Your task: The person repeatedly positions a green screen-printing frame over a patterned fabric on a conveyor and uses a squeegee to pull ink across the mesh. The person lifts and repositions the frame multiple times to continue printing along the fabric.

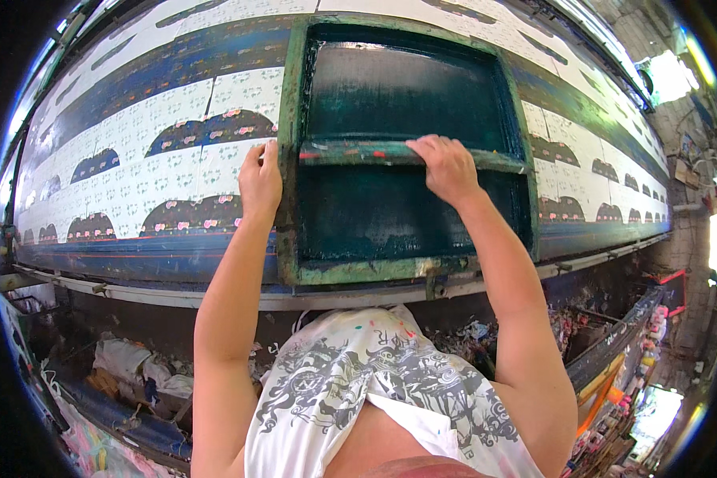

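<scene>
A green-painted screen frame (402, 271) with dark teal wet ink inside lies on a long printing table (151, 271). A paint-stained squeegee bar (350, 154) crosses its middle from side to side. My right hand (446, 166) grips this bar right of its centre, fingers curled over it. My left hand (259, 179) is closed at the frame's left side, with its fingertips hidden; I cannot tell exactly what they hold. White fabric panels (207, 171) printed with small green motifs and dark, pink-dotted arched shapes lie on either side of the frame.
A metal rail (358, 299) runs along the table's near edge. Below it sit a trough with rags (143, 366) and scraps, and a dark beam (621, 327) at the right. Colourful containers and clutter (645, 350) stand on the right, beside the tiled floor (685, 247).
</scene>
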`<action>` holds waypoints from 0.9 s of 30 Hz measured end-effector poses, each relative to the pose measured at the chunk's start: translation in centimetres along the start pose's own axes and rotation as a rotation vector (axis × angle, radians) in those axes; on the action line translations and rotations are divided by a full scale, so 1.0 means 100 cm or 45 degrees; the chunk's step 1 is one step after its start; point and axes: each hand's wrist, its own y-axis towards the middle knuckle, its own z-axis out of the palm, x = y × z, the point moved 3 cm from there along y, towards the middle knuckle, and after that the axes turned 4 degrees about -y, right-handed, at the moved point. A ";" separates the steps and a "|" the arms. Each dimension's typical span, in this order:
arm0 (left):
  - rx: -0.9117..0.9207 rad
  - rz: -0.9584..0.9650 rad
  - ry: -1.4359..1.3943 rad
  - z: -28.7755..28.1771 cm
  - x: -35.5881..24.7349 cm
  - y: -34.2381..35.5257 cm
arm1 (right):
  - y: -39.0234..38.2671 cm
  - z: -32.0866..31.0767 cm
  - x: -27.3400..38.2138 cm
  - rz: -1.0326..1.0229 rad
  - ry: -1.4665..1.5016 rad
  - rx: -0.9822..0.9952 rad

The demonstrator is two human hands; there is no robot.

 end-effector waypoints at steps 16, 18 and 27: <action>-0.160 -0.056 0.259 -0.005 -0.013 -0.010 | 0.215 0.067 -0.160 0.108 -0.022 0.276; -0.179 -0.045 0.337 -0.006 -0.013 -0.010 | 0.226 0.062 -0.165 0.112 -0.050 0.213; -0.181 -0.052 0.407 -0.007 -0.012 -0.006 | 0.224 0.080 -0.182 0.076 -0.022 0.216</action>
